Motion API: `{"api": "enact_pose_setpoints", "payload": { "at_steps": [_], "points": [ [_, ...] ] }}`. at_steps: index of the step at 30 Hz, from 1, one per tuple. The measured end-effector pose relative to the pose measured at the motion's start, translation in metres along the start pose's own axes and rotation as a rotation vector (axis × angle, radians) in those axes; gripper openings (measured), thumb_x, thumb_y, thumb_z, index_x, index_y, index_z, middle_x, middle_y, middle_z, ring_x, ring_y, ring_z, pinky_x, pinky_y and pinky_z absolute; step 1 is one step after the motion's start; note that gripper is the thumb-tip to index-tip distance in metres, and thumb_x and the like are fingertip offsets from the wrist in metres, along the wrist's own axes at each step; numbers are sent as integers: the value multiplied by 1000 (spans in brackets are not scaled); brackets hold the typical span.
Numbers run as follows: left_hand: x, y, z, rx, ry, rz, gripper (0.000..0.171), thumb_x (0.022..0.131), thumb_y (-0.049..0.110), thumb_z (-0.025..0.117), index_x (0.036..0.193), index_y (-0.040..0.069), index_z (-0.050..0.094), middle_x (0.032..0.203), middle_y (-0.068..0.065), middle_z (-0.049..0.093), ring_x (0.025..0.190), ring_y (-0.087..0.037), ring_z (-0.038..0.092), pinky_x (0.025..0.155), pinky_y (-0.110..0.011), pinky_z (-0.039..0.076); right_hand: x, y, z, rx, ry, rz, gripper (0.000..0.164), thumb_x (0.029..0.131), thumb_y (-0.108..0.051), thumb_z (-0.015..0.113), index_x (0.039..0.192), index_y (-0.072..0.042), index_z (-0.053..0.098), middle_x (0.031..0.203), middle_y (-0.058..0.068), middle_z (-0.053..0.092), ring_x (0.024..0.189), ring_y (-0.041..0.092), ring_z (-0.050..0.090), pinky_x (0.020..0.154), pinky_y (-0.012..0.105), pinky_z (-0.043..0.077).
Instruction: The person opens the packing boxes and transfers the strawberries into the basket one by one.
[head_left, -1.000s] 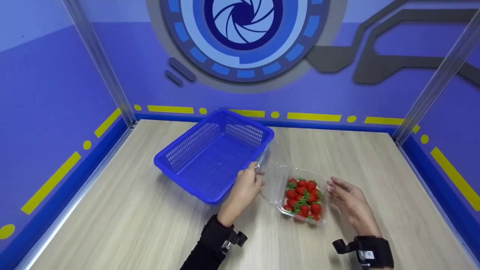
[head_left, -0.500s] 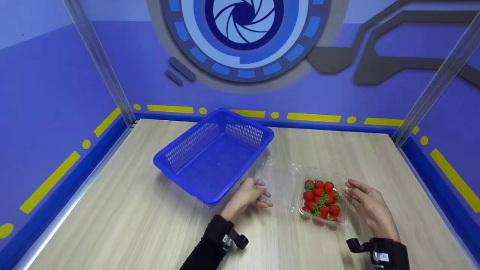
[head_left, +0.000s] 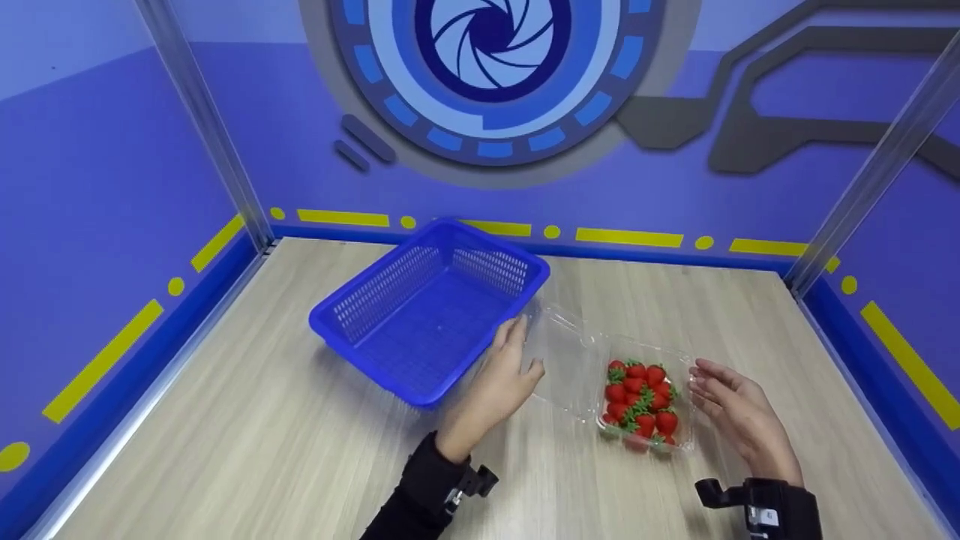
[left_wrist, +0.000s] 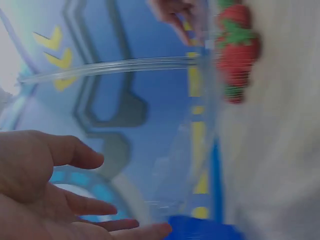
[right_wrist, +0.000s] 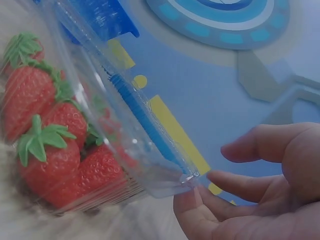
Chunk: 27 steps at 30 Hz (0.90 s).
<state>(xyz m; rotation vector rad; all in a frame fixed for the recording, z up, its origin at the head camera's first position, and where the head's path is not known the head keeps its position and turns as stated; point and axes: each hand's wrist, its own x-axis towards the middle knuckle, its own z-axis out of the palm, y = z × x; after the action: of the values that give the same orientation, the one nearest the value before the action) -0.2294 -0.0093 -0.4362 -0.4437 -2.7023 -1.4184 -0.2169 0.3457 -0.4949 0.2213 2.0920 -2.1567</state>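
A clear plastic clamshell box holds several red strawberries with green leaves. Its transparent lid is folded out to the left, towards the basket. My left hand is over the lid's left edge, its fingers extended beside the basket rim; in the left wrist view, the hand's thumb stands apart from the fingers with nothing between them. At the box's right side, my right hand has relaxed fingers touching the wall. The right wrist view shows the fingertips at the box's corner, the thumb clear of it.
A blue plastic basket with slotted sides stands left of the box, close to the lid. The wooden tabletop is enclosed by blue printed walls at the back and sides.
The box has shifted right along with my right hand, and its lid has come down flatter. My left hand released the lid edge, dipped, then rose again with its fingers straightened.
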Motion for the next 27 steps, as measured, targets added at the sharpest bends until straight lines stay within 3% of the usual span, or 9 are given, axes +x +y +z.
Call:
{"api": "enact_pose_setpoints", "payload": {
  "at_steps": [4, 7, 11, 15, 19, 21, 23, 26, 27],
  "points": [
    [-9, 8, -45, -51, 77, 81, 59, 99, 11, 59, 150, -9, 39, 155, -25, 39, 144, -39, 38, 120, -50, 29, -1, -2, 4, -107, -8, -9, 60, 107, -8, 44, 156, 13, 15, 151, 26, 35, 105, -1, 60, 95, 18, 50],
    [-13, -4, -88, -59, 213, 58, 52, 100, 10, 57, 146, -10, 44, 151, -27, 44, 143, -40, 40, 120, -50, 29, -2, -4, 7, -216, -13, -17, 59, 108, -10, 43, 155, 13, 18, 157, 34, 24, 112, 5, 59, 94, 17, 50],
    [-23, -47, -149, -55, 380, -133, 56, 101, 10, 55, 149, -13, 36, 153, -32, 37, 145, -44, 33, 121, -52, 25, -6, -10, 12, -438, 13, -68, 56, 107, -13, 47, 153, 12, 27, 154, 35, 32, 128, 31, 54, 91, 19, 51],
    [-38, -100, -192, -113, 406, -373, 72, 104, 17, 50, 156, -13, 11, 160, -37, 15, 150, -48, 17, 123, -54, 18, -10, -16, 18, -711, 54, -156, 50, 105, -12, 52, 148, 9, 41, 148, 34, 43, 130, 48, 51, 95, 39, 54],
    [-40, -140, -201, -368, 309, -515, 83, 107, 25, 47, 156, -10, -9, 164, -33, 5, 151, -44, 16, 122, -53, 20, -12, -20, 22, -875, 71, -205, 47, 102, -10, 55, 144, 9, 47, 143, 36, 47, 126, 53, 51, 95, 59, 51],
    [-35, -151, -195, -518, 265, -536, 79, 107, 26, 47, 157, -12, -1, 151, -34, 32, 135, -37, 41, 119, -49, 32, -13, -21, 24, -911, 79, -211, 47, 101, -10, 55, 143, 10, 48, 142, 37, 47, 125, 55, 50, 95, 60, 50],
    [-29, -157, -188, -619, 241, -535, 70, 108, 24, 47, 155, -15, 12, 126, -22, 52, 111, -25, 52, 107, -44, 42, -14, -21, 26, -922, 82, -209, 47, 100, -9, 55, 142, 10, 48, 142, 37, 47, 125, 55, 50, 95, 60, 50],
    [-22, -158, -178, -676, 248, -529, 50, 109, 22, 43, 145, -10, 33, 93, -2, 55, 87, -16, 55, 90, -39, 42, -15, -21, 30, -925, 86, -211, 47, 99, -9, 55, 142, 10, 49, 142, 36, 48, 124, 54, 52, 94, 58, 52],
    [-20, -157, -176, -682, 256, -526, 47, 109, 21, 42, 143, -10, 35, 93, -2, 58, 88, -16, 58, 90, -39, 42, -15, -21, 31, -922, 83, -211, 47, 100, -9, 55, 142, 10, 50, 142, 35, 48, 124, 54, 52, 93, 57, 53]
  ]
}}
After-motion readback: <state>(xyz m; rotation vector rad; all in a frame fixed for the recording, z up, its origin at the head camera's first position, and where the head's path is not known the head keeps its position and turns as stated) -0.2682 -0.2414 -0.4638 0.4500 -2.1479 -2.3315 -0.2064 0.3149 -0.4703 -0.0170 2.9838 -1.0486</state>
